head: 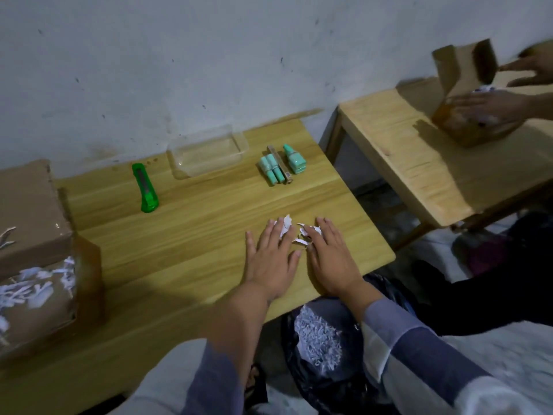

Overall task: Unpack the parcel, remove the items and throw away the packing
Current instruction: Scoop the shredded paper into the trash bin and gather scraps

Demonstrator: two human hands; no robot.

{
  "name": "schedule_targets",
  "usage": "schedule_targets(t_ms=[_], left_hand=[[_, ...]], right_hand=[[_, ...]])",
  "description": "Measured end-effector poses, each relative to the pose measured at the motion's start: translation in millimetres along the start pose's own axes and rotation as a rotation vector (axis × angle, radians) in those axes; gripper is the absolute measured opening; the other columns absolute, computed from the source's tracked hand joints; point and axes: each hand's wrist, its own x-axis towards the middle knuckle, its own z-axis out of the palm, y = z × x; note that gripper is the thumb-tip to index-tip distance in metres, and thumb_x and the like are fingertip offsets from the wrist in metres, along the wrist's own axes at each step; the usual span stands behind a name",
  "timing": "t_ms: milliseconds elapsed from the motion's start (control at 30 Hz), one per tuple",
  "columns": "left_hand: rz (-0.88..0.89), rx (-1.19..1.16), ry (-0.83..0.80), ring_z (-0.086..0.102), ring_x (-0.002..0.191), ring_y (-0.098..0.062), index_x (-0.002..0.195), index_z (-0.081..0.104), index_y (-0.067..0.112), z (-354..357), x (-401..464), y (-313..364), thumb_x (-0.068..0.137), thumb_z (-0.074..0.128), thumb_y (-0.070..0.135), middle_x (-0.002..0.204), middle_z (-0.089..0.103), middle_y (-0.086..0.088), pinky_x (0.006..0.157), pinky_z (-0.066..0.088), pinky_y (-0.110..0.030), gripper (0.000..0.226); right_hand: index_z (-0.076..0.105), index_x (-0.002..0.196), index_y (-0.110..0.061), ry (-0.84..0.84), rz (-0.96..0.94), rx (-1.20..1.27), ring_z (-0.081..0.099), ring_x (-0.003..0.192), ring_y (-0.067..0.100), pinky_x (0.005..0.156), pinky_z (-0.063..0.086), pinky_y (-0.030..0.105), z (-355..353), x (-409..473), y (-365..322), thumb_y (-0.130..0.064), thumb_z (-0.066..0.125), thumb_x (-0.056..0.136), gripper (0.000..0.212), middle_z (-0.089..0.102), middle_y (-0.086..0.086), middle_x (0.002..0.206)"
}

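Left hand (270, 259) & right hand (332, 259), flat, unclenched, rake white shredded-paper scraps (294, 232) on the light wooden table (194, 235); next: sweep into black bin bag (317, 354) below table edge.

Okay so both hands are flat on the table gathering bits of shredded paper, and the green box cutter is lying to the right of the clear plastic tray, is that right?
Not quite. The head view shows the green box cutter lying left of the clear plastic tray, not right. The rest holds: the left hand and right hand rest flat on the table, gathering shredded paper.
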Motion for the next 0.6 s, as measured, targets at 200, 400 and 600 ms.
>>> schedule_targets(t_ms=[200, 400, 600], left_hand=[[0.104, -0.190, -0.062, -0.003, 0.147, -0.007, 0.152, -0.003, 0.024, 4, -2, 54, 0.101, 0.016, 0.042, 0.161, 0.004, 0.009, 0.117, -0.008, -0.054, 0.057], [0.079, -0.289, 0.050, 0.008, 0.147, -0.007, 0.152, 0.000, 0.023, -7, -3, 47, 0.101, 0.017, 0.039, 0.159, 0.019, 0.004, 0.119, -0.001, -0.047, 0.056], [-0.069, -0.080, 0.034, -0.009, 0.147, -0.009, 0.153, 0.000, 0.021, -5, -7, 7, 0.102, 0.017, 0.035, 0.161, -0.004, 0.007, 0.119, -0.004, -0.050, 0.056]], right_hand=[[0.036, 0.143, -0.013, 0.033, 0.066, 0.172, 0.017, 0.146, 0.030, 0.117, 0.025, 0.043, -27, -27, 29, -0.014, 0.036, 0.099, 0.044, 0.021, 0.018, 0.156], [0.039, 0.141, -0.017, 0.101, 0.068, 0.169, 0.020, 0.146, 0.030, 0.117, 0.026, 0.044, -30, -30, 32, -0.027, 0.035, 0.100, 0.042, 0.026, 0.016, 0.154], [0.019, 0.148, -0.030, -0.027, 0.163, 0.061, -0.005, 0.148, 0.030, 0.118, 0.000, 0.054, -15, -21, 10, -0.051, 0.035, 0.096, 0.058, 0.001, 0.010, 0.161]])
